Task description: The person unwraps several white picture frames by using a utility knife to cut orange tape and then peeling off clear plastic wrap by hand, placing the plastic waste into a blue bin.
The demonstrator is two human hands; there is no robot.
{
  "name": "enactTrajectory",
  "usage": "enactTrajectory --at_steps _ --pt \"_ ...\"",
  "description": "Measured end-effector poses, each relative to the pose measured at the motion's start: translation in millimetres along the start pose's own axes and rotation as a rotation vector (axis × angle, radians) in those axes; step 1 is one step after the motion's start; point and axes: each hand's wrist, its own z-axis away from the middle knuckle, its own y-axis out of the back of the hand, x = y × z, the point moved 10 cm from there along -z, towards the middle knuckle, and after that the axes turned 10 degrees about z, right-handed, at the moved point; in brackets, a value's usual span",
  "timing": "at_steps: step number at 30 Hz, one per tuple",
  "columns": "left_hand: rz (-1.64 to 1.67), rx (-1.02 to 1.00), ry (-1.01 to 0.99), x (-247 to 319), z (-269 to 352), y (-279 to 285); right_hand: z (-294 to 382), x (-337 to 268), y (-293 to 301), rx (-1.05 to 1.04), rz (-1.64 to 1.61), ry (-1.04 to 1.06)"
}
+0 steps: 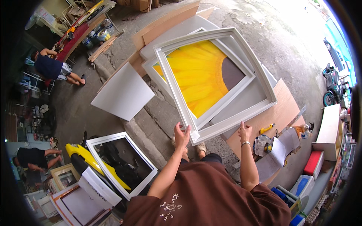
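Note:
A large white picture frame (237, 118) lies tilted over a second, smaller white frame that surrounds a sunflower painting (198, 76) with yellow petals and a dark centre. My left hand (181, 136) is at the large frame's near left corner, its fingers apart and the thumb close to the rail. At the near rail, farther right, is my right hand (245, 132), with curled fingers and one fingertip at the frame's outer edge. Whether that hand grips the rail is unclear. Grey-white panels (175, 32) lie beneath the frames.
A plywood sheet (278, 104) on the right bears a yellow utility knife (267, 128), a metal ruler (292, 120) and papers. Left are a white panel (124, 93) and another white frame (124, 163) against a yellow motorcycle (84, 158). Two people are farther left.

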Motion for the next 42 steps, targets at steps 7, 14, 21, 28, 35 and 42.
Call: enactTrajectory --at_steps 7,14,21,28,35,42 --pt "-0.326 0.131 -0.133 9 -41 -14 9 -26 -16 -0.125 0.051 -0.068" --pt "-0.294 0.254 -0.097 34 -28 -18 5 -26 -5 -0.054 -0.067 -0.133" --pt "0.12 0.142 0.222 36 -39 -26 18 -49 -9 -0.036 -0.779 -0.252" --pt "0.169 0.148 0.2 48 -48 -7 49 -100 9 0.06 -0.855 -0.085" --pt "0.353 -0.044 -0.028 115 -81 1 95 -121 29 0.173 -1.145 0.028" --pt "0.612 -0.637 -0.184 251 -61 -29 233 -83 104 0.654 -1.462 -0.001"
